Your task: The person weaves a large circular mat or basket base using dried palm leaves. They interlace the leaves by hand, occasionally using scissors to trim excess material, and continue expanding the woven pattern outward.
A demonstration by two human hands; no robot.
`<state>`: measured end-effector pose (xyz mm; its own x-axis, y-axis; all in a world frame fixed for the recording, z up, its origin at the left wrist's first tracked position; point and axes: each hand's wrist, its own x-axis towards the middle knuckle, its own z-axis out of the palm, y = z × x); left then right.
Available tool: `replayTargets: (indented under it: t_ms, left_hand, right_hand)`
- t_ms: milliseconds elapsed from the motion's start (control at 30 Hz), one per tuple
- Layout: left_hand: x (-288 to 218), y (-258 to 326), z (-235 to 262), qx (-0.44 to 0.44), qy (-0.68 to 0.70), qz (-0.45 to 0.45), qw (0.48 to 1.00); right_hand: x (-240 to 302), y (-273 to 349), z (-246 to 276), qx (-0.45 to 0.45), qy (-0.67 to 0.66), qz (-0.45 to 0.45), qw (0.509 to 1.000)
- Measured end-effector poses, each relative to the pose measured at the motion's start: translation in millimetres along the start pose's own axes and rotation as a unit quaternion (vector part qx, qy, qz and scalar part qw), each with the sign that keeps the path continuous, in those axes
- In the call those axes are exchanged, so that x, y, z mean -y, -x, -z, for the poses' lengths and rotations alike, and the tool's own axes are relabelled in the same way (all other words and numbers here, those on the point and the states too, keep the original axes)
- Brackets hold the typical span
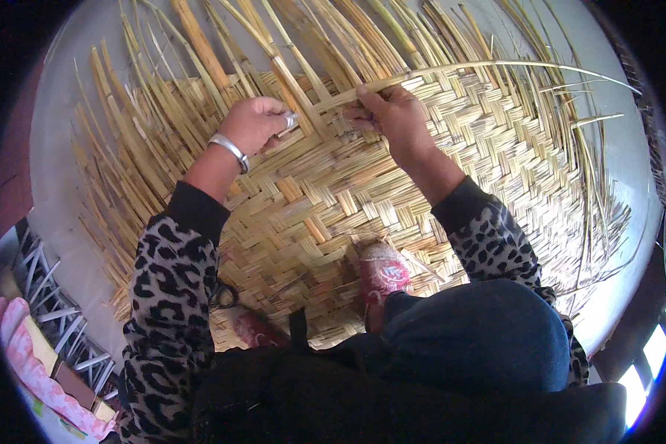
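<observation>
A partly woven mat of pale yellow split reed point(325, 214) lies beneath both hands, its strips crossing in a slanting pattern. My right hand point(396, 122) pinches a long reed strip point(488, 65) that arches away to the right over the mat's far edge. To the left, my left hand point(253, 127) is closed at the weave, its fingertips turned down; what they grip is hidden. A silvery band point(291, 120) wraps one of its fingers, and a bracelet point(231, 152) circles the wrist. Between the hands, upright strips point(292, 85) rise out of the weave.
Unwoven reed ends point(118, 140) fan out along the far and left sides over a pale grey surface point(59, 170). My red patterned shoes point(383, 274) rest on the mat. At lower left are a lattice of grey strips point(66, 322) and a pink cloth point(44, 374).
</observation>
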<state>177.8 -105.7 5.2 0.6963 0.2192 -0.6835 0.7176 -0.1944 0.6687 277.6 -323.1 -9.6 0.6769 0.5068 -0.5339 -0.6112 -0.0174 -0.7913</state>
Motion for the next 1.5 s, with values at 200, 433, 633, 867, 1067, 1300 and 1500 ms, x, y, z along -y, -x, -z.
replayTargets:
  t_ms: [200, 433, 633, 867, 1067, 1300, 1500]
  left_hand:
    - [11, 16, -20, -0.093, -0.039, -0.043, 0.994]
    - [17, 19, -46, -0.193, -0.201, -0.146, 0.949]
    - [-5, 31, -49, -0.197, -0.460, -0.190, 0.845]
    - [-34, 5, -81, -0.177, -0.221, -0.320, 0.904]
    - [-40, -9, -84, -0.166, -0.192, -0.286, 0.924]
    - [-30, -10, -99, -0.237, 0.155, -0.132, 0.950]
    - [-22, -21, -98, -0.209, 0.308, -0.086, 0.924]
  right_hand:
    - [-7, 3, 5, -0.001, -0.023, -0.003, 1.000]
    - [-11, 5, 7, -0.023, 0.022, -0.019, 0.999]
    - [-8, 6, 8, -0.020, 0.030, -0.040, 0.999]
    - [0, 13, 24, 0.058, 0.028, -0.009, 0.998]
    - [37, -1, 59, 0.145, 0.167, 0.056, 0.974]
    - [52, -94, 35, 0.108, 0.532, 0.306, 0.782]
    - [61, -113, 19, 0.082, 0.574, 0.262, 0.771]
